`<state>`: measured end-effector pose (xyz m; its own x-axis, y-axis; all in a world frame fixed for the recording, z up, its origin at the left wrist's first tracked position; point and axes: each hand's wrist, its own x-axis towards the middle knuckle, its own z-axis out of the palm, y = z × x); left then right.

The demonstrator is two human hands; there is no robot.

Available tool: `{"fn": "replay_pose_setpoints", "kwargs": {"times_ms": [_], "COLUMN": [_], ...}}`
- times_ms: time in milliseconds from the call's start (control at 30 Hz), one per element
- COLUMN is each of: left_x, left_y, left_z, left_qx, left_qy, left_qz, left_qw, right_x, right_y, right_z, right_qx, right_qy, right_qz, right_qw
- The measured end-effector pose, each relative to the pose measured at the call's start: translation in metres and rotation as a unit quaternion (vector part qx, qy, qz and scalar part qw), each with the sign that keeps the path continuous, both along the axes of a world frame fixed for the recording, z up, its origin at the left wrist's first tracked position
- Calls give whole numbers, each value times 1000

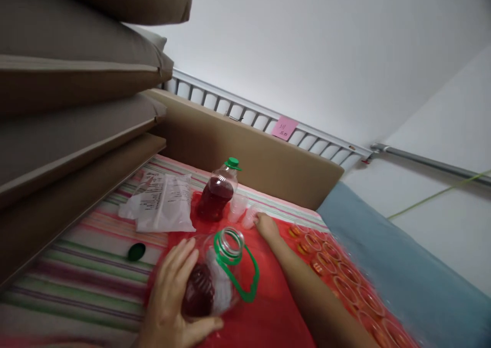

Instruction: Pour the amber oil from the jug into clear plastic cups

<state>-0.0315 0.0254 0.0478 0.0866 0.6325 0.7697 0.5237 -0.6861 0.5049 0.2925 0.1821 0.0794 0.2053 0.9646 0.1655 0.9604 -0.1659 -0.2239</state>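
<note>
My left hand (169,297) is wrapped round an uncapped clear plastic bottle (215,276) holding dark red liquid, tilted, with a green ring and carry handle at its neck. My right hand (265,225) reaches forward across a red sheet (276,307) and closes its fingers on a small clear plastic cup (250,216). A second small clear cup (238,207) stands just left of it. Behind them stands a second bottle (217,194) of dark red liquid with a green cap on. A loose green cap (136,251) lies on the striped cloth to the left.
A clear plastic bag (163,202) with printing lies on the striped cloth (76,276). Several orange-rimmed clear cups (345,276) line the right of the red sheet. Stacked brown cushions (69,92) rise at left, a brown board (249,154) and white railing behind, blue fabric (402,266) at right.
</note>
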Motion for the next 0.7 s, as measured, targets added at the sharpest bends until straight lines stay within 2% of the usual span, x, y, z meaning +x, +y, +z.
{"fn": "replay_pose_setpoints", "kwargs": {"times_ms": [67, 167, 400, 500, 700], "left_x": [-1, -3, -8, -7, -7], "left_y": [1, 1, 3, 4, 5], "left_z": [2, 7, 9, 9, 11], "left_qx": [27, 64, 66, 73, 67], "left_qy": [3, 10, 20, 8, 6], "left_qz": [2, 18, -3, -15, -19], "left_qw": [1000, 998, 998, 997, 998], "right_x": [-2, -8, -31, -30, -18], "right_y": [4, -4, -54, -67, -72], "right_z": [-1, 6, 24, 22, 13], "right_qx": [-24, -40, -24, -12, -30], "right_qy": [-20, -42, -65, -63, -25], "right_qz": [-18, -38, -53, -59, -37], "right_qw": [999, 998, 996, 996, 999]}}
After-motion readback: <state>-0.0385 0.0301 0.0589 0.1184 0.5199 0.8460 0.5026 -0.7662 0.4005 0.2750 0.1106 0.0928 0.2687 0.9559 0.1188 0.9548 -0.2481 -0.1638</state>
